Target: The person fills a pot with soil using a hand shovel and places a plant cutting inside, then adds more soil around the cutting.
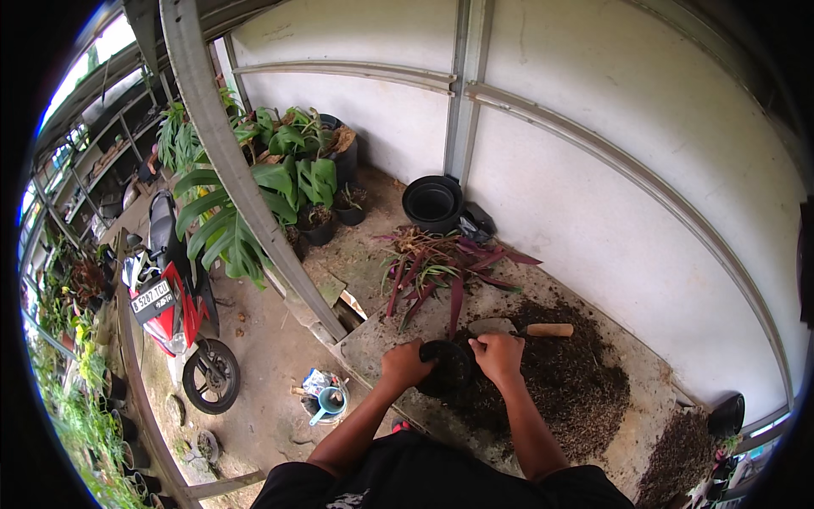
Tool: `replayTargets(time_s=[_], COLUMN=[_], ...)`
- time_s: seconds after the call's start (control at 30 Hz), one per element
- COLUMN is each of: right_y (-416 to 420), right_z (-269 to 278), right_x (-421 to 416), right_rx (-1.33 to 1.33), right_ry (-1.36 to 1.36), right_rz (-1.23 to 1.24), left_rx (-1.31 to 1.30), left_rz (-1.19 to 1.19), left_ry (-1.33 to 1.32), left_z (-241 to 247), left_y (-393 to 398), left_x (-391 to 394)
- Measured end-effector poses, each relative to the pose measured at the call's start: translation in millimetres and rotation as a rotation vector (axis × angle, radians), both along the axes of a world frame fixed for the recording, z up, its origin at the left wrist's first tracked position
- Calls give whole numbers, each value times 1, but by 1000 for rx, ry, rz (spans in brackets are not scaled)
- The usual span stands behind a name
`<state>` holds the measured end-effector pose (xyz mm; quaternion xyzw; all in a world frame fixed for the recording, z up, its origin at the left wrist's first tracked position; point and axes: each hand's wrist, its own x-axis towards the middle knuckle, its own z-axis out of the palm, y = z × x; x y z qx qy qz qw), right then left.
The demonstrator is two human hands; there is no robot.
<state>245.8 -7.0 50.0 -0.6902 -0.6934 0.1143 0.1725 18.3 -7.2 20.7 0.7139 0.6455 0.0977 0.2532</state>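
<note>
My left hand [405, 365] grips the rim of a small black plastic pot [453, 361] by its left side. The pot's dark inside faces up; how much soil it holds is hard to make out. Just right of the pot, my right hand [499, 357] is curled into a loose fist above the soil, and its palm is hidden. Behind that hand lies a garden trowel, its metal blade [491, 326] partly covered and its wooden handle [551, 330] pointing right. Dark potting mix [566, 388] spreads over the concrete slab [369, 350] under and beyond my right forearm.
Uprooted purple-leaved plants [439, 261] lie beyond the pot, before stacked black pots [434, 202]. A white wall [604, 210] bounds the right. A metal post [235, 153] crosses at left, near monstera leaves [222, 223]. Lower down are a bucket with a blue dipper [331, 399] and a red motorcycle [172, 312].
</note>
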Motion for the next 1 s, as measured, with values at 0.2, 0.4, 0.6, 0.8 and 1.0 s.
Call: replayTargets(time_s=[0.2,0.4,0.6,0.8,1.0], right_y=[-1,0,-2,-15,-7], right_z=[3,-10,-8,3,-12], right_x=[-11,-15,-3,6,-4], right_rx=[-30,-44,62,-31,-96], right_ry=[114,73,123,196,114], right_rz=[44,82,9,-2,114], left_rx=[5,11,52,60,41], left_rz=[12,21,10,1,10], left_ry=[2,-4,-23,-1,23], left_z=[-3,0,-2,-5,-1], left_y=[-2,-4,-3,-1,0], left_x=[-1,1,2,2,4])
